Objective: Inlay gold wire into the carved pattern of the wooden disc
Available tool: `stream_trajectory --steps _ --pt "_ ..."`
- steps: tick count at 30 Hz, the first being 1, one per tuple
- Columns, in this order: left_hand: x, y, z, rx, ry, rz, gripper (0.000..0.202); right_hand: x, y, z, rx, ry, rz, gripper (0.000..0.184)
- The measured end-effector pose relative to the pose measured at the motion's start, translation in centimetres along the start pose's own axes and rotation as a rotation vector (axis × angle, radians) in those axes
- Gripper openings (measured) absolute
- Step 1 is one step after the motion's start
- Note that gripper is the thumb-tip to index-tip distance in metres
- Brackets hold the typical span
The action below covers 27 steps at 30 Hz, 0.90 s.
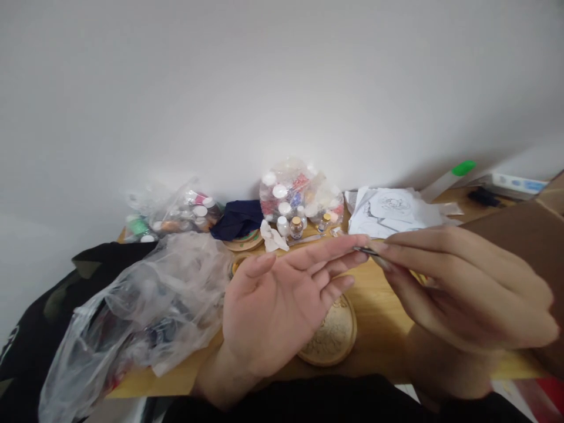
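My left hand is turned palm up with its fingers stretched out, and nothing lies on the palm. Between the thumb and fingers of my right hand is a small thin metal tool, mostly hidden, so its exact kind is unclear. Its tip meets the left index fingertip, or sits just beside it. Below both hands, a round pale plaque with a raised floral-looking pattern lies on the wooden table. My left hand covers part of it.
Clear plastic bags hold capped bottles by the wall. Small corked jars, a crumpled tissue and dark blue cloth are nearby. Printed sheets lie back right. A plastic bag sits left, a cardboard box right.
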State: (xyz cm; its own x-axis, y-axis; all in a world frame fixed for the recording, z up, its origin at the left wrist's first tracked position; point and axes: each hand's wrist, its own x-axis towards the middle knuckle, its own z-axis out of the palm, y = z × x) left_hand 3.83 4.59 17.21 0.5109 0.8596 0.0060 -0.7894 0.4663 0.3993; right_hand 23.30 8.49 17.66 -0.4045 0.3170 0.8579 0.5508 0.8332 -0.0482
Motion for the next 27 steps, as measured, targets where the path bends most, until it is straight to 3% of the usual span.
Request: stream_trajectory --steps 10,27 --pt "-0.1 -0.03 -0.02 0.014 -0.016 0.007 0.06 0.2 -0.57 -0.09 -0.023 0.004 0.061 0.012" --pt "-0.1 0.09 0.03 0.035 0.04 0.003 0.06 0.01 -0.62 0.09 -0.053 0.035 0.047 0.018"
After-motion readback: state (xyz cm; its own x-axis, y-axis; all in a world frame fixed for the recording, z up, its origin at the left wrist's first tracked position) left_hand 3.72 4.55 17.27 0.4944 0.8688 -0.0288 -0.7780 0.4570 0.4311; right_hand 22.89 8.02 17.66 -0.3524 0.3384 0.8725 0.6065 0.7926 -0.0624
